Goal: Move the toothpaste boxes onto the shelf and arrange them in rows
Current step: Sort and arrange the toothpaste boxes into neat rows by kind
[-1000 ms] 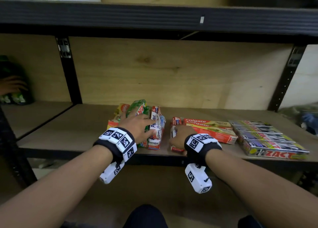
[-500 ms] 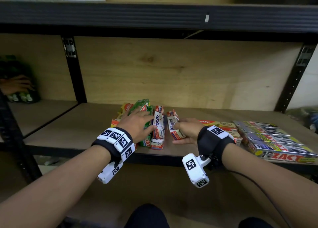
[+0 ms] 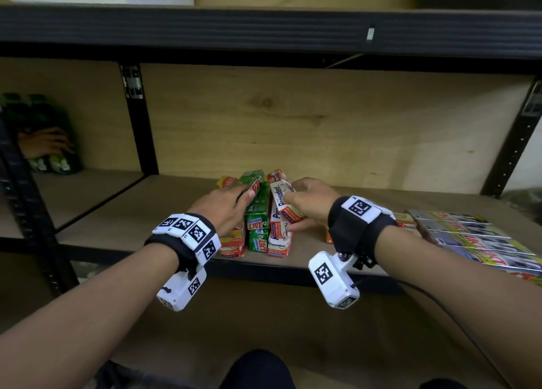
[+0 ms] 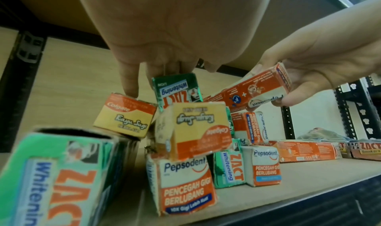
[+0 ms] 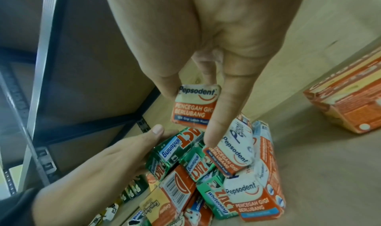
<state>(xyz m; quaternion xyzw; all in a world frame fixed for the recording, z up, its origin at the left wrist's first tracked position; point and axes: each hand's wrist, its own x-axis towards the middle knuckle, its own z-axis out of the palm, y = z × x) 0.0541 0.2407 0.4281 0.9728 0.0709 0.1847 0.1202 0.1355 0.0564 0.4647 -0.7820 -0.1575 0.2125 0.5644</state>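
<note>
A cluster of short toothpaste boxes (image 3: 258, 233) in orange Colgate, green Zact and white-red Pepsodent stands stacked near the front of the wooden shelf (image 3: 140, 212). My left hand (image 3: 234, 198) lies flat on its top, straight fingers touching a green Zact box (image 4: 177, 89) and a Colgate box (image 4: 125, 113). My right hand (image 3: 296, 198) pinches one Pepsodent box (image 3: 280, 196) between thumb and fingers. It holds the box tilted just above the Pepsodent stack (image 3: 278, 242). In the right wrist view the held box (image 5: 195, 105) hangs over the pile.
Long Zact boxes (image 3: 475, 242) lie in a row at the right, with long Colgate boxes (image 3: 406, 221) partly hidden behind my right wrist. Black uprights (image 3: 137, 124) and the beam above (image 3: 264, 27) frame the bay. Another person's hand (image 3: 44, 143) holds green bottles far left.
My right hand has lifted a Pepsodent box off the shelf and carried it left and up over the stacked boxes. My left hand has stayed on the pile.
</note>
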